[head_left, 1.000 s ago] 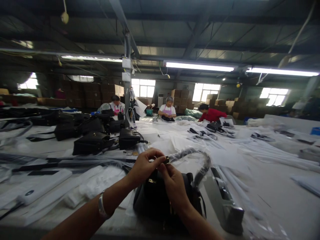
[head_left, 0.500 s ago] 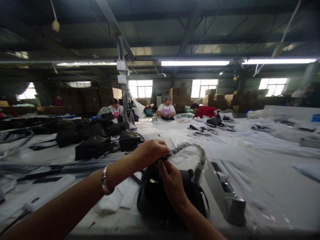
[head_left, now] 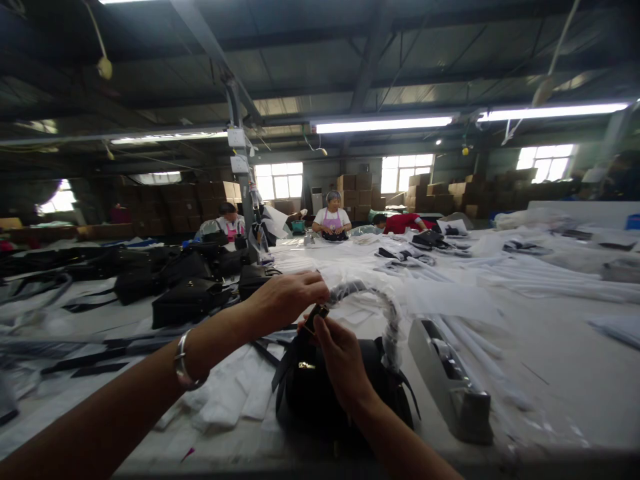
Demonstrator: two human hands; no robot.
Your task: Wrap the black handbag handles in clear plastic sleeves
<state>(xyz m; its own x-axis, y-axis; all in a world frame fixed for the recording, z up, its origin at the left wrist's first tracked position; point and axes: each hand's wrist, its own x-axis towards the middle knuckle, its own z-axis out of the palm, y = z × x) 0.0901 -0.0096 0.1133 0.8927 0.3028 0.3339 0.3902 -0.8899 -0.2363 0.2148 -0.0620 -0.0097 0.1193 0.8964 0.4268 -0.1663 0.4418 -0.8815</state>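
A black handbag with gold-coloured hardware stands on the table in front of me. Clear plastic film wraps its arched handle. My right hand pinches a short black strap tab with a metal fitting at the handle's left end, thumb on top. Just above it, my left hand reaches in from the left, fingers drawn together beside the wrapped handle. What lies in those fingertips is too small to make out. A silver bangle is on my left wrist.
A grey tape dispenser stands right of the bag. More black bags crowd the left side, near white packing sheets. Rolled white plastic covers the far right. Across the table sit other people, one in a pink apron.
My left hand has shifted slightly up and left, away from the strap tab. The tab now shows more clearly in my right hand. The camera view has tilted a little.
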